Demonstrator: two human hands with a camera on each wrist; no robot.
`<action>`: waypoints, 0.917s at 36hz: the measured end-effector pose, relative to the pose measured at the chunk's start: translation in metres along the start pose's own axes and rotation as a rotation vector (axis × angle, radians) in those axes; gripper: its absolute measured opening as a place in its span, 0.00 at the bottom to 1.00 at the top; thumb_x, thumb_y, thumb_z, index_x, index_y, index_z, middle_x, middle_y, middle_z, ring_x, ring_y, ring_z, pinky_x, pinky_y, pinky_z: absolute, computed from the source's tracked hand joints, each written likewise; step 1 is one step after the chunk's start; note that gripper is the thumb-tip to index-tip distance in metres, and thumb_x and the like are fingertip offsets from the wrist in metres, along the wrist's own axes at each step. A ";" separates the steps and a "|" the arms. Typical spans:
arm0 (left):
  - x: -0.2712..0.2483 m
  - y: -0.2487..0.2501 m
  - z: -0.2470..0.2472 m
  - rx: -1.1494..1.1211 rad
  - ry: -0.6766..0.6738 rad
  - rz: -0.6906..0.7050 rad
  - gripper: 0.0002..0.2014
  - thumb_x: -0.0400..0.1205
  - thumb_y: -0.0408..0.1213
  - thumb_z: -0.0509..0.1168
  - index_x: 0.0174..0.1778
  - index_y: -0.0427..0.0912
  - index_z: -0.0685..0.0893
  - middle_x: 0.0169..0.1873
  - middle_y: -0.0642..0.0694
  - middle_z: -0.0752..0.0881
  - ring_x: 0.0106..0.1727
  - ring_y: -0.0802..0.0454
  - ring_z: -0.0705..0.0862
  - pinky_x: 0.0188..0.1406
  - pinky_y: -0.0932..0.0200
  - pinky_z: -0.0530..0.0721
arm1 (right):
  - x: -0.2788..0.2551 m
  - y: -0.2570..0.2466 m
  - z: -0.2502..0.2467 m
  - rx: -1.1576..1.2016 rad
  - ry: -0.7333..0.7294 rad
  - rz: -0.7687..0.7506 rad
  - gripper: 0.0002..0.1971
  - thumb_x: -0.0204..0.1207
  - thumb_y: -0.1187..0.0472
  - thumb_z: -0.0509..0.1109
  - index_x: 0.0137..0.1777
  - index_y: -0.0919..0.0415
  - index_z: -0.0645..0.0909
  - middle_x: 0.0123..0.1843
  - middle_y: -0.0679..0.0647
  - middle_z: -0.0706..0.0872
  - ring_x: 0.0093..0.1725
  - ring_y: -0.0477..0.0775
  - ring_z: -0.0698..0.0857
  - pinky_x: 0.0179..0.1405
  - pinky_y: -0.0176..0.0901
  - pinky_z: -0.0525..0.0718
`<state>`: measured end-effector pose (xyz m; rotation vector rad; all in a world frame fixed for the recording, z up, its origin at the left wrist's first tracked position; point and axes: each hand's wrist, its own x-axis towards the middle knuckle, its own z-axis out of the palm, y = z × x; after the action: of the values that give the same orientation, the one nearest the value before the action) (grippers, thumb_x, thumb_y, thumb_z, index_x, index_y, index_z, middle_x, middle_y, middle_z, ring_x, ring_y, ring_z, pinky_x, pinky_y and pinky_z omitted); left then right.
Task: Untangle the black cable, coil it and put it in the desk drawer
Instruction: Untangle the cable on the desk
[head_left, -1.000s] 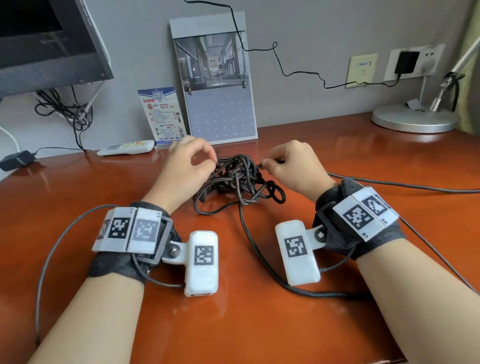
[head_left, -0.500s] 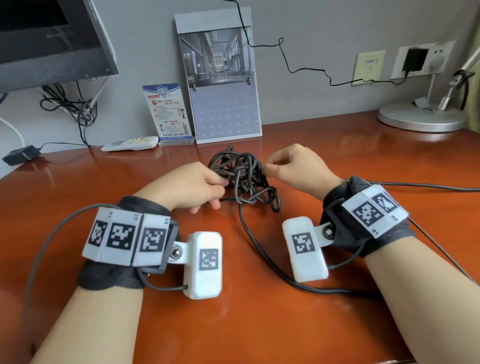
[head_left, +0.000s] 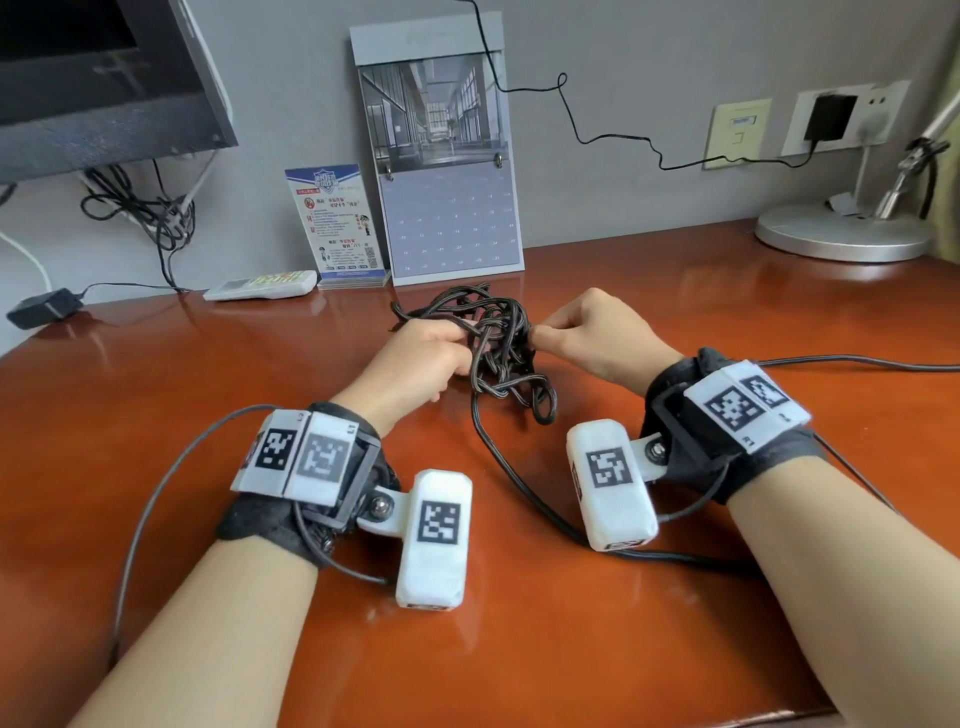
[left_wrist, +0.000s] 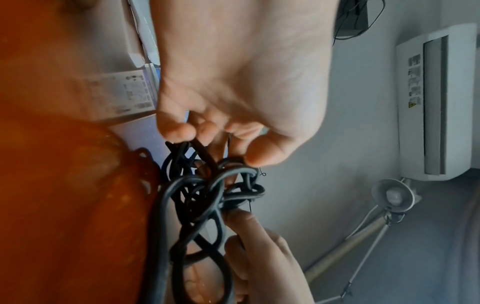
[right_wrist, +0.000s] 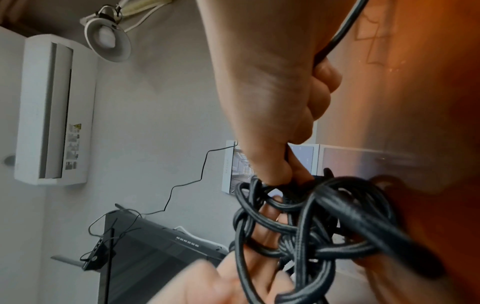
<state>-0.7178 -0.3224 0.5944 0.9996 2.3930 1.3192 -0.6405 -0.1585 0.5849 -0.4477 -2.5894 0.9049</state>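
The black cable (head_left: 498, 343) is a knotted bundle lifted a little off the reddish desk (head_left: 156, 395), with one strand trailing toward me past my right wrist. My left hand (head_left: 426, 358) grips loops on the bundle's left side; its thumb and fingers (left_wrist: 262, 152) curl into the strands (left_wrist: 207, 197). My right hand (head_left: 587, 338) pinches a strand on the right side, thumb and forefinger pressed together (right_wrist: 280, 170) above the tangle (right_wrist: 311, 222). No drawer shows in any view.
A desk calendar (head_left: 447, 176) and a leaflet stand (head_left: 337, 223) lean at the wall behind the bundle. A white remote (head_left: 260, 285) lies to the left, a lamp base (head_left: 841, 236) at the far right, a monitor (head_left: 93, 78) at the upper left.
My left hand dropped from above the bundle and took hold of loops on its left side. The bundle has been drawn up and stretched between both hands.
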 end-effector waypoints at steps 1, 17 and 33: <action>-0.001 0.001 0.000 -0.050 -0.021 -0.038 0.13 0.75 0.27 0.59 0.45 0.42 0.88 0.35 0.49 0.83 0.27 0.57 0.69 0.27 0.62 0.68 | 0.000 0.000 0.000 -0.016 -0.004 0.006 0.22 0.75 0.52 0.67 0.18 0.49 0.79 0.14 0.40 0.73 0.19 0.41 0.72 0.27 0.40 0.65; 0.008 -0.001 0.012 -0.077 0.267 0.003 0.17 0.61 0.41 0.70 0.40 0.34 0.88 0.38 0.38 0.90 0.35 0.52 0.82 0.39 0.51 0.82 | -0.004 -0.020 0.009 -0.117 0.013 -0.097 0.17 0.78 0.53 0.66 0.40 0.68 0.87 0.21 0.52 0.69 0.26 0.55 0.68 0.25 0.44 0.66; 0.018 -0.028 -0.011 -0.236 0.362 -0.154 0.05 0.75 0.31 0.70 0.44 0.43 0.86 0.43 0.44 0.89 0.48 0.45 0.87 0.54 0.45 0.85 | -0.007 -0.012 -0.017 0.039 0.317 -0.174 0.14 0.70 0.56 0.65 0.30 0.66 0.83 0.21 0.57 0.68 0.25 0.52 0.66 0.28 0.46 0.67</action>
<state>-0.7492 -0.3275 0.5798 0.5376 2.4186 1.7963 -0.6293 -0.1608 0.6035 -0.3199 -2.2780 0.7563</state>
